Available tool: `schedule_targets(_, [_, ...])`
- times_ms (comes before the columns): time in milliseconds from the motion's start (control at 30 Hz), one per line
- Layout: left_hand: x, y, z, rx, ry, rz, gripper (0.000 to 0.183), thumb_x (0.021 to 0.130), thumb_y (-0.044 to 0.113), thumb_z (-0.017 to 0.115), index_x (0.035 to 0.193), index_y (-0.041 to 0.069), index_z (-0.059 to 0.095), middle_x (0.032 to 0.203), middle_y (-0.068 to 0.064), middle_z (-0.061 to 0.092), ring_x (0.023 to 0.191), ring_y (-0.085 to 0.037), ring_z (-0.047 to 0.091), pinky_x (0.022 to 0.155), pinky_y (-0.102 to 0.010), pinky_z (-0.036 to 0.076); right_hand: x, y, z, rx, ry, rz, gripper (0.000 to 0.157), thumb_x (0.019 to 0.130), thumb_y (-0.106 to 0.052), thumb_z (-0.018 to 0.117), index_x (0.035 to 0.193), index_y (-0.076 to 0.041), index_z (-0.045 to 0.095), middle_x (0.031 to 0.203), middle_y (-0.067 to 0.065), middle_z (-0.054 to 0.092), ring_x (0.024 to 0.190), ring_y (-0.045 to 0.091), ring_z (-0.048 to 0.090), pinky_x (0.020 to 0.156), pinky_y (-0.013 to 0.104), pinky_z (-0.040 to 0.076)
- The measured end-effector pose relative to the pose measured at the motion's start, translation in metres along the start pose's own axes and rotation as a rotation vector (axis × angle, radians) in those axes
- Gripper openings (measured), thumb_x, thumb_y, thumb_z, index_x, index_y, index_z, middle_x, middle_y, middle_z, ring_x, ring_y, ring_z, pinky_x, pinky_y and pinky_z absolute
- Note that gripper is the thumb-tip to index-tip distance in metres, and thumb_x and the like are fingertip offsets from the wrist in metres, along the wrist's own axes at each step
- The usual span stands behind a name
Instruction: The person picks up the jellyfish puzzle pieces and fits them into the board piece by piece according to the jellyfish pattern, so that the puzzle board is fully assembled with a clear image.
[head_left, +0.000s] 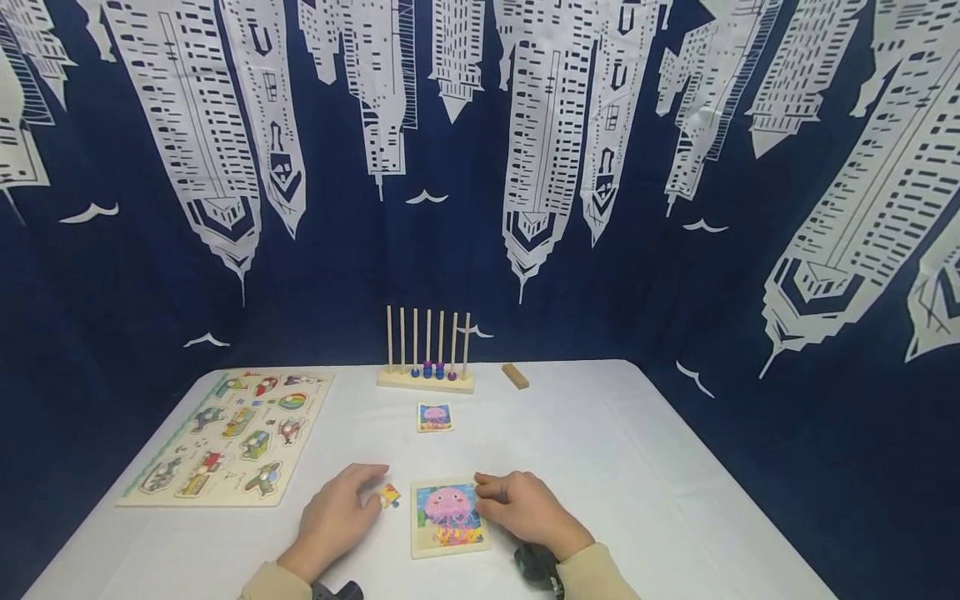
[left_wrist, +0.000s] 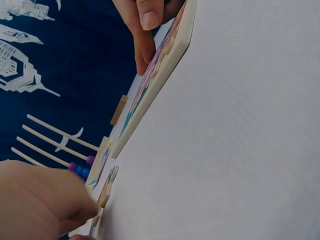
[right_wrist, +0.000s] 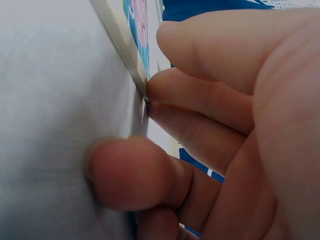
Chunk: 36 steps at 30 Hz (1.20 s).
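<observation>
A square wooden jigsaw puzzle (head_left: 450,518) with a pink jellyfish picture lies on the white table; bare wood shows at its lower left. My right hand (head_left: 525,510) rests at its right side, fingertips touching the frame's edge (right_wrist: 122,47) in the right wrist view. Left of the puzzle is a loose yellow and orange jigsaw piece (head_left: 389,496). Around that piece my left hand (head_left: 341,510) has thumb and index finger spread apart. In the left wrist view, the left hand (left_wrist: 42,200) partly hides the piece (left_wrist: 106,192).
A large peg puzzle board (head_left: 225,442) with vehicle pictures lies at the left. Behind the jellyfish puzzle is a small jellyfish picture card (head_left: 435,417). Farther back stand a bead rack (head_left: 426,381) with upright rods and a small wooden block (head_left: 515,376).
</observation>
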<state>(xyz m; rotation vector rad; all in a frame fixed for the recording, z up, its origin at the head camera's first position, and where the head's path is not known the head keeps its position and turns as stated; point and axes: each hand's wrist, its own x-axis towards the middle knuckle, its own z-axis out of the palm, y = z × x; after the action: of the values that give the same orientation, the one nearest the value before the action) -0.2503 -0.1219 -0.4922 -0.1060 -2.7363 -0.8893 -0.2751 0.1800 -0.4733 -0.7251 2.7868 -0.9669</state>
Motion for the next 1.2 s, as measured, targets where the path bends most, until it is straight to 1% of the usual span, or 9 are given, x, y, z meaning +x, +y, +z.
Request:
schedule_targets(167, [-0.0018, -0.0016, 0.004, 0.038, -0.061, 0.062, 0.038, 0.088, 0.022, 0.076, 0.126, 0.027, 0.072, 0.126, 0.004, 0.074, 0.117, -0.028, 0.069, 0.092, -0.051, 0.056, -0.0032, -0.0002, -0.0005, 0.01, -0.001, 0.009, 0.033, 0.096, -0.035, 0.071, 0.117, -0.011, 0.077, 0.138, -0.001, 0.067, 0.134, 0.031, 0.059, 0.112, 0.065, 0.037])
schedule_targets(400, [-0.0008, -0.003, 0.0057, 0.014, -0.076, 0.065, 0.033, 0.091, 0.021, 0.074, 0.123, 0.03, 0.073, 0.128, 0.006, 0.072, 0.122, -0.027, 0.067, 0.097, -0.053, 0.054, -0.0035, -0.001, -0.0004, 0.008, 0.002, 0.002, 0.033, 0.096, -0.034, 0.071, 0.119, -0.01, 0.077, 0.138, 0.0, 0.067, 0.133, 0.031, 0.06, 0.11, 0.063, 0.04])
schedule_targets(600, [-0.0012, -0.0044, 0.0054, -0.005, -0.127, 0.11, 0.053, 0.09, 0.007, 0.064, 0.139, 0.029, 0.065, 0.134, 0.007, 0.069, 0.125, -0.025, 0.066, 0.098, -0.05, 0.054, -0.0023, -0.0021, 0.0003, 0.004, -0.001, 0.009, 0.033, 0.095, -0.034, 0.072, 0.118, -0.011, 0.077, 0.137, 0.0, 0.067, 0.132, 0.031, 0.06, 0.109, 0.062, 0.042])
schedule_targets(800, [-0.0022, -0.0055, 0.004, 0.005, -0.123, 0.137, 0.055, 0.09, 0.009, 0.068, 0.142, 0.025, 0.062, 0.126, 0.009, 0.073, 0.124, -0.025, 0.066, 0.099, -0.052, 0.053, -0.0007, -0.0028, 0.001, 0.005, 0.004, 0.009, 0.033, 0.095, -0.034, 0.072, 0.117, -0.011, 0.078, 0.137, -0.001, 0.068, 0.133, 0.033, 0.059, 0.11, 0.065, 0.039])
schedule_targets(867, [-0.0026, -0.005, 0.0039, 0.015, -0.112, 0.143, 0.054, 0.089, 0.011, 0.071, 0.14, 0.025, 0.063, 0.123, 0.009, 0.073, 0.119, -0.022, 0.068, 0.095, -0.049, 0.055, -0.0007, -0.0026, 0.0008, 0.002, 0.006, 0.008, 0.033, 0.095, -0.035, 0.073, 0.117, -0.011, 0.078, 0.137, -0.001, 0.068, 0.133, 0.033, 0.059, 0.11, 0.065, 0.039])
schedule_targets(967, [-0.0029, -0.0035, 0.0028, 0.027, -0.093, 0.146, 0.054, 0.084, 0.011, 0.075, 0.136, 0.025, 0.065, 0.113, 0.012, 0.071, 0.096, -0.01, 0.069, 0.078, -0.034, 0.056, -0.0006, -0.0023, 0.001, 0.005, 0.006, 0.005, 0.033, 0.095, -0.034, 0.072, 0.117, -0.011, 0.078, 0.137, -0.001, 0.068, 0.133, 0.032, 0.06, 0.11, 0.064, 0.04])
schedule_targets(1033, [-0.003, -0.0028, 0.002, 0.024, -0.082, 0.14, 0.056, 0.082, 0.01, 0.077, 0.134, 0.025, 0.066, 0.105, 0.014, 0.067, 0.078, -0.003, 0.06, 0.064, -0.026, 0.049, -0.0005, -0.0023, 0.0011, 0.006, 0.005, 0.003, 0.033, 0.095, -0.034, 0.072, 0.117, -0.01, 0.078, 0.137, 0.0, 0.068, 0.132, 0.031, 0.06, 0.11, 0.063, 0.041])
schedule_targets(1100, [-0.0033, -0.0023, 0.0008, 0.014, -0.074, 0.135, 0.057, 0.079, 0.008, 0.077, 0.133, 0.024, 0.067, 0.101, 0.014, 0.065, 0.069, -0.003, 0.051, 0.057, -0.024, 0.042, -0.0006, -0.0025, 0.0015, 0.009, 0.005, 0.003, 0.033, 0.095, -0.033, 0.072, 0.118, -0.01, 0.077, 0.137, 0.0, 0.068, 0.132, 0.031, 0.06, 0.109, 0.062, 0.042])
schedule_targets(1200, [-0.0039, -0.002, 0.0001, 0.02, -0.068, 0.141, 0.056, 0.08, 0.009, 0.077, 0.133, 0.024, 0.067, 0.109, 0.011, 0.069, 0.08, -0.009, 0.064, 0.066, -0.031, 0.052, -0.0008, -0.0033, 0.0012, 0.006, 0.005, 0.002, 0.033, 0.095, -0.033, 0.072, 0.117, -0.01, 0.078, 0.137, 0.0, 0.068, 0.132, 0.031, 0.06, 0.109, 0.062, 0.042])
